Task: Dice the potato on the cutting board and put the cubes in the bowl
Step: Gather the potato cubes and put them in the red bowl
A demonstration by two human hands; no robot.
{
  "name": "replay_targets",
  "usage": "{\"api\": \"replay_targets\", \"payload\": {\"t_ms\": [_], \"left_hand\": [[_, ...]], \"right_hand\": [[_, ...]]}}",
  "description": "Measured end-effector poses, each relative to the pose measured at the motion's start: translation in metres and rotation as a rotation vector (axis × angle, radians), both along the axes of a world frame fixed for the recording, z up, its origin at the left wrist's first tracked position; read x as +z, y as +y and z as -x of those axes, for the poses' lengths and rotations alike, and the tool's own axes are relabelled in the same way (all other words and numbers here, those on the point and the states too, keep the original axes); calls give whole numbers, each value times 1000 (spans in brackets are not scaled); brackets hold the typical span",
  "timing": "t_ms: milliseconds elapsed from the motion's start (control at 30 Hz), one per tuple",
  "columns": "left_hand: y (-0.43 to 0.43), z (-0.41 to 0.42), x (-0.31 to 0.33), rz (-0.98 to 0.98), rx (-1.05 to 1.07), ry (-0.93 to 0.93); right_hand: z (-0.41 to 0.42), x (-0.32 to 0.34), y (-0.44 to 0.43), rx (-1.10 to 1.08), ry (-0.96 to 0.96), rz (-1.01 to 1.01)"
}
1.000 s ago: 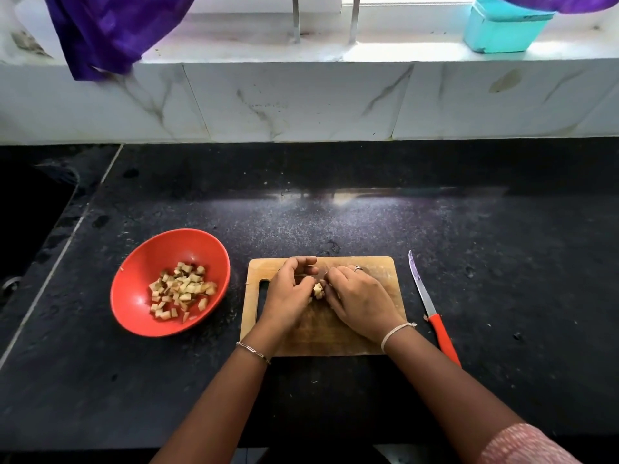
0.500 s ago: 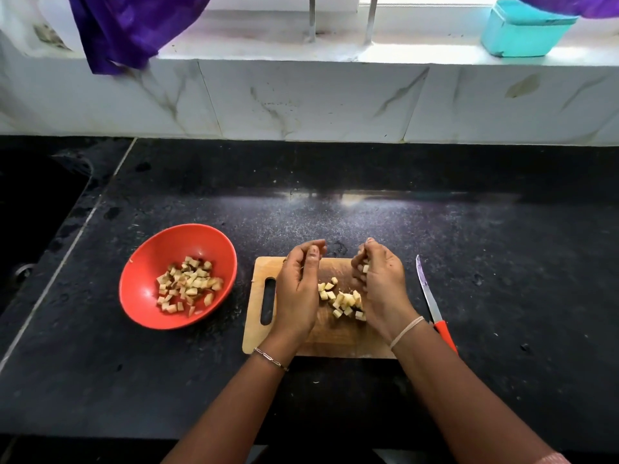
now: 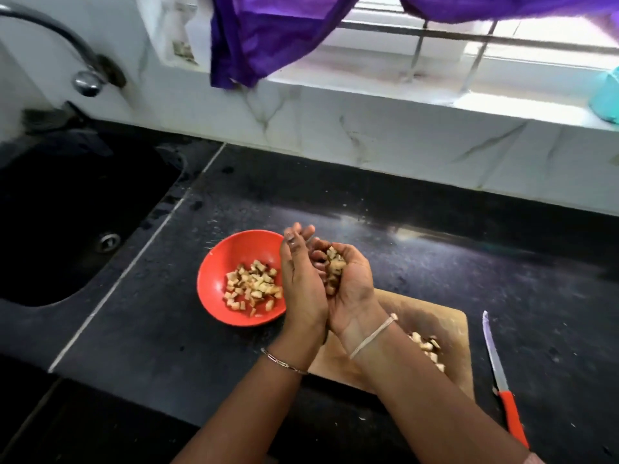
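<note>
A handful of potato cubes (image 3: 335,266) lies in my cupped right hand (image 3: 355,289), palm up, just right of the red bowl (image 3: 214,262). My left hand (image 3: 299,283) stands on edge against it with straight fingers, between the cubes and the bowl's right rim. The bowl holds several diced pieces (image 3: 251,289). Both hands hover above the left end of the wooden cutting board (image 3: 449,326). A small pile of cubes (image 3: 427,346) lies on the board, partly hidden by my right forearm.
A knife (image 3: 495,356) with an orange handle lies on the black counter right of the board. A dark sink (image 3: 67,212) with a tap (image 3: 67,38) is at the left. Purple cloth (image 3: 261,38) hangs from the window ledge.
Both hands scooped up part of the cubes from the board and lifted them left toward the bowl. The view has turned left, showing the sink.
</note>
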State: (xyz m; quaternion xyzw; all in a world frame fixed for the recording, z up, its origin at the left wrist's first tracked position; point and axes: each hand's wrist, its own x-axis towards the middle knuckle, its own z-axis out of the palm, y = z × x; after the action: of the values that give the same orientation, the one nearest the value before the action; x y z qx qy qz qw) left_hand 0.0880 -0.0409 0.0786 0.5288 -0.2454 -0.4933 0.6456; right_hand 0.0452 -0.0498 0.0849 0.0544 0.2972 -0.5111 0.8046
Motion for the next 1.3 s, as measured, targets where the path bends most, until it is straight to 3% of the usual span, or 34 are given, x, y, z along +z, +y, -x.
{"api": "replay_targets", "payload": {"t_ms": [133,333,567,767,1033,1167,1300], "left_hand": [[-14,-49,-3,-97,96,40],[-13,-111,-11,-165,128,95],[-6,-132,-30,-204,68,72],[-5,-137,-34,-239,1,29],[-5,-136,-32,-216,-14,39],[-8,-130,-29,-187,-15,39],[-4,-120,-21,-165,-70,42]], "right_hand": [[-44,-9,-18,125,76,-10],[-80,-32,-44,297,495,-46],[-85,-48,-47,440,916,207],[-76,-47,-46,475,1055,422],[-57,-40,-52,701,955,522],[-48,-34,-54,699,669,486],[-35,-28,-52,543,326,349]]}}
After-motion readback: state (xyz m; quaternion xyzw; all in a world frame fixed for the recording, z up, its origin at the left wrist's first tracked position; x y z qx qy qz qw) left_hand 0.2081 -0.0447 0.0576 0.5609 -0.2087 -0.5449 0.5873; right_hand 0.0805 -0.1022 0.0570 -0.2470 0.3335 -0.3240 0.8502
